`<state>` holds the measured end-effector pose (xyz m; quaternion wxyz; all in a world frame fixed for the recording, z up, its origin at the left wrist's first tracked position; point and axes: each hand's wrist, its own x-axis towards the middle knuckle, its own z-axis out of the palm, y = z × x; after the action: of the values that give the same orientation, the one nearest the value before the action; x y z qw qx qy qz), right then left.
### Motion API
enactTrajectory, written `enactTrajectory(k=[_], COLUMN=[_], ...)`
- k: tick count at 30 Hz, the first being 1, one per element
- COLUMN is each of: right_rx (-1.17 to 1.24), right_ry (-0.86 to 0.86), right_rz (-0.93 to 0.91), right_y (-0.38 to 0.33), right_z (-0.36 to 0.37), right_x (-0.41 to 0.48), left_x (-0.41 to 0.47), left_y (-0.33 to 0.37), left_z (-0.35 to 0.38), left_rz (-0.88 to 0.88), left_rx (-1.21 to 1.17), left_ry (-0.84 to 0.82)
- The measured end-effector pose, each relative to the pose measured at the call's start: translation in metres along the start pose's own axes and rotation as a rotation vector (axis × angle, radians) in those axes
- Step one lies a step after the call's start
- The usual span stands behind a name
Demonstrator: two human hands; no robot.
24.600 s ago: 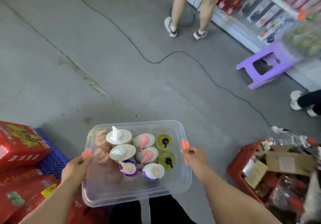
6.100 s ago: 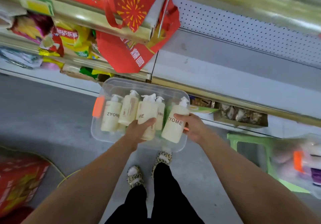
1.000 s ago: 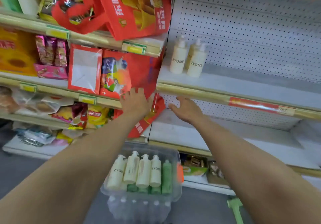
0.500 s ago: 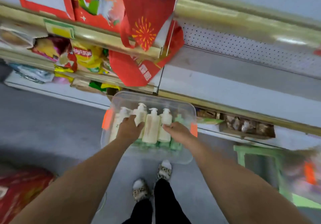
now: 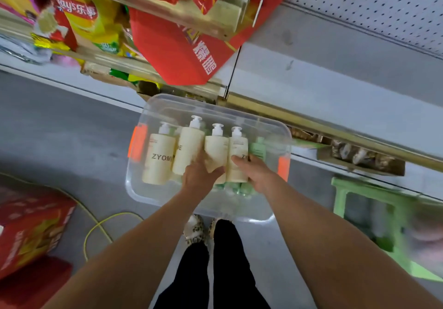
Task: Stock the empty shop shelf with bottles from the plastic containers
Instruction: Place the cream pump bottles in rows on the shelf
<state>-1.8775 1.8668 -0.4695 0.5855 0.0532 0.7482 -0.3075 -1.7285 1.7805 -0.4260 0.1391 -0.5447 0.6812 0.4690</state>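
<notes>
A clear plastic container (image 5: 153, 196) with orange side clips stands on the floor in front of my feet. Several cream pump bottles marked ZYOME (image 5: 159, 157) stand in it, with green bottles (image 5: 257, 146) beside and beneath them. My left hand (image 5: 200, 176) grips the third cream bottle (image 5: 215, 150) near its base. My right hand (image 5: 255, 173) grips the fourth cream bottle (image 5: 238, 145). The bare white shelf (image 5: 335, 93) lies above the container on the right.
A red gift bag (image 5: 177, 52) hangs from the shelf edge over the container. Snack packets (image 5: 96, 28) fill the shelves on the left. A red carton (image 5: 26, 229) and a yellow cable (image 5: 96, 227) lie on the floor at left. A green stool (image 5: 374, 215) stands at right.
One second ago both hands were up at the shelf edge. They came down into the container, and now each one grips a cream bottle. My view has tilted down.
</notes>
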Motion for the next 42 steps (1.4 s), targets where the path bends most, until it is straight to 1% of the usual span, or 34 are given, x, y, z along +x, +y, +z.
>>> enactTrajectory(k=[3,6,9,11,15,18,21,25,28,31,33,37,39,42], right_rx=[0.059,0.130,0.174,0.237,0.365,0.470,0.513,0.581,0.609,0.599,0.595,0.554,0.509,0.461], right_ry=[-0.001,-0.088,-0.133,-0.161,-0.234,-0.258,-0.287,-0.269,-0.336,-0.440,-0.469,-0.425,-0.377,-0.324], right_rz=[0.010,0.080,0.120,0.139,0.113,0.075,0.014,-0.063,-0.185,-0.347,-0.447,-0.647,-0.746,-0.858], right_y=[-0.003,-0.012,-0.015,-0.013,-0.001,0.003,-0.001,-0.008,-0.016,-0.030,-0.042,-0.064,-0.074,-0.090], right_z=[-0.007,-0.016,-0.024,-0.027,-0.033,-0.034,-0.033,-0.038,-0.049,-0.061,-0.071,-0.098,-0.115,-0.137], right_x=[0.005,-0.001,-0.008,-0.013,-0.037,-0.062,-0.093,-0.138,-0.173,-0.212,-0.242,-0.299,-0.326,-0.360], left_x=[0.015,0.025,0.029,0.030,0.003,-0.026,-0.054,-0.094,-0.120,-0.146,-0.161,-0.186,-0.201,-0.221], left_y=[-0.001,-0.004,-0.008,-0.010,-0.008,-0.009,-0.004,0.014,0.028,0.052,0.073,0.116,0.140,0.175], left_z=[0.007,0.009,0.009,0.005,-0.009,-0.018,-0.029,-0.048,-0.065,-0.084,-0.095,-0.120,-0.129,-0.138], left_rz=[-0.071,-0.130,-0.149,-0.190,-0.299,-0.290,-0.226,-0.150,-0.065,0.069,0.145,0.346,0.440,0.529], left_rx=[-0.127,-0.303,-0.401,-0.494,-0.816,-0.980,-1.059,-1.191,-1.310,-1.345,-1.318,-1.169,-1.080,-1.000], left_ry=[-0.055,-0.083,-0.106,-0.177,-0.382,-0.447,-0.457,-0.466,-0.527,-0.630,-0.657,-0.712,-0.715,-0.680])
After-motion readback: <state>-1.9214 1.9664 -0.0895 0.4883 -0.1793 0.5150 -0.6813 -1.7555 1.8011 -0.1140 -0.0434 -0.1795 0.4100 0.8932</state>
